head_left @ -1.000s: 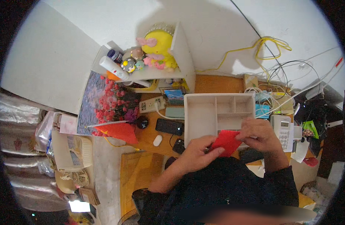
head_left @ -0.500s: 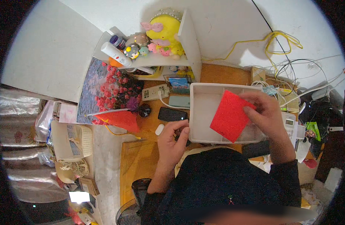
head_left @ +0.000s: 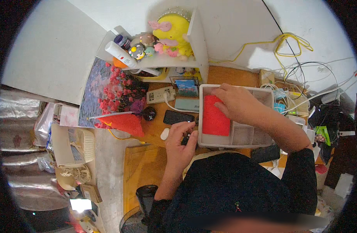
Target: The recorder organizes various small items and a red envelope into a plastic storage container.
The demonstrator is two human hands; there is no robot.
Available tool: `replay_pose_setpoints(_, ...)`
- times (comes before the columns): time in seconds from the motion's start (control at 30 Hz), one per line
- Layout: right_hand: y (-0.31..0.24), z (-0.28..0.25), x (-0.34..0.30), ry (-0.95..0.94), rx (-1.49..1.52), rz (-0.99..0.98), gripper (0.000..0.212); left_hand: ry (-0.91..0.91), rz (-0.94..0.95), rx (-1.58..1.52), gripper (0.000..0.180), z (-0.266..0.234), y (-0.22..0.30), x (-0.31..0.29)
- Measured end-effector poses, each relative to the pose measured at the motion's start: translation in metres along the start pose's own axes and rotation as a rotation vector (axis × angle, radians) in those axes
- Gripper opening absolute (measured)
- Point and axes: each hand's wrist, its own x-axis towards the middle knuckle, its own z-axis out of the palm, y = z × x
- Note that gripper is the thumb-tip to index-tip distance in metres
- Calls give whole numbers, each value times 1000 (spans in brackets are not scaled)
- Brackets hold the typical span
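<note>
A white plastic box with inner dividers stands on the desk in front of me. In its large left compartment lies a flat red rectangular sheet, which could be paper or a thin packet. My right hand reaches over the box from the right. Its thumb and fingers grip the sheet's far right corner, hiding that part. My left hand is beside the box's left wall, with curved fingers and the thumb apart. Something small and dark shows in that gap; whether the hand touches it is unclear.
Left of the box are a black phone, a white power strip and a small red flag. A white shelf with plush toys rises behind. Tangled cables lie right; a black case sits near my right forearm.
My right hand has moved left and down into the box with the red sheet, which was tilted above it and now lies in the left compartment. My left hand has barely moved.
</note>
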Motion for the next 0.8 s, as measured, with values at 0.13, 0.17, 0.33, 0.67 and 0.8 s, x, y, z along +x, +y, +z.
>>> replay_pose_setpoints(0.13, 2, -20, -10, -64, -46, 68, 27, -10, 41, -10, 24, 1, -2, 4)
replay_pose_setpoints(0.17, 5, -24, -16, -7, 2, 56, 23, -13, 39, -3, 25, 2, 0, 6)
replay_pose_setpoints(0.33, 46, -45, -41, 177, 74, 39, 22, -28, 137, 69, 26, 6, 4, 13)
replay_pose_setpoints(0.67, 153, -45, -90, 252, 283, 487, 23, -174, -143, -41, 53, 19, -23, 37)
replay_pose_setpoints(0.8, 194, -5, -93, 153, 317, 453, 25, -277, -316, -334, 62, 31, -29, 45)
